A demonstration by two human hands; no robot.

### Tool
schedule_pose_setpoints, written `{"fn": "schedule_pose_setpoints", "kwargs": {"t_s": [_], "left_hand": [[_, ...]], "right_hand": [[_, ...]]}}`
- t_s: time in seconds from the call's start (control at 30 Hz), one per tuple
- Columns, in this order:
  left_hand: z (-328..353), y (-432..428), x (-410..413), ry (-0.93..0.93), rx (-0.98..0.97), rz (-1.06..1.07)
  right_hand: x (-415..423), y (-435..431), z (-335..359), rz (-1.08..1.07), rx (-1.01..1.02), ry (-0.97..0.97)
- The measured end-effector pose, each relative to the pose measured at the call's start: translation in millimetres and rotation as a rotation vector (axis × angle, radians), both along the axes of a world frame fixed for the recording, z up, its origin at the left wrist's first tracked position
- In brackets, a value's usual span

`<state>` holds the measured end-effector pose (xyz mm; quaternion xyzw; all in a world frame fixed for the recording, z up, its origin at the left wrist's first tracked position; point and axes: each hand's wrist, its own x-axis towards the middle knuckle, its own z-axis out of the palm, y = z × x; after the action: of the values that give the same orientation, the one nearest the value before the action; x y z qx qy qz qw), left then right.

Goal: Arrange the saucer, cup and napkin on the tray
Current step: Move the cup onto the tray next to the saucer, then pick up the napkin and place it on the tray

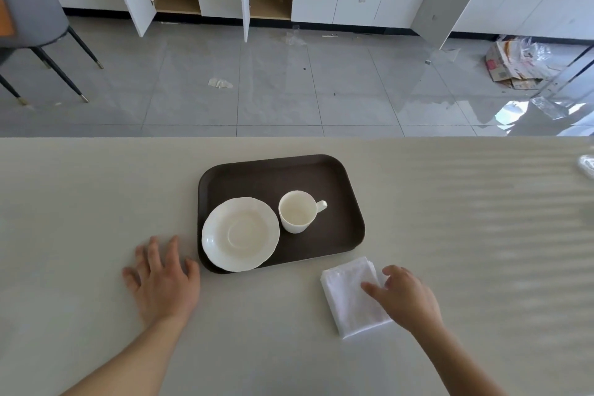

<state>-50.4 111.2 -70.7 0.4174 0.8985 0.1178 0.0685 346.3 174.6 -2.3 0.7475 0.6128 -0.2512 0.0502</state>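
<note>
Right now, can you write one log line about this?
saucer: on tray | cup: on tray, beside saucer | napkin: on table, right hand touching | left hand: flat on table

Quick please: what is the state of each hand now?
Left hand: open, flat on the table, holding nothing.
Right hand: open, fingers resting on the napkin, not gripping it.

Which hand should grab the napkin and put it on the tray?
Right. The right hand already touches the napkin; the left hand lies flat beyond the tray.
</note>
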Motion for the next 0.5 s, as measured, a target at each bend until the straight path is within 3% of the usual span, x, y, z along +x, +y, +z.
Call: {"fn": "schedule_pose_setpoints", "kwargs": {"t_s": [0.5], "left_hand": [[8,-1,4,-0.015,0.016,0.005]], "right_hand": [[-17,-1,-2,-0.073,-0.025,0.009]]}}
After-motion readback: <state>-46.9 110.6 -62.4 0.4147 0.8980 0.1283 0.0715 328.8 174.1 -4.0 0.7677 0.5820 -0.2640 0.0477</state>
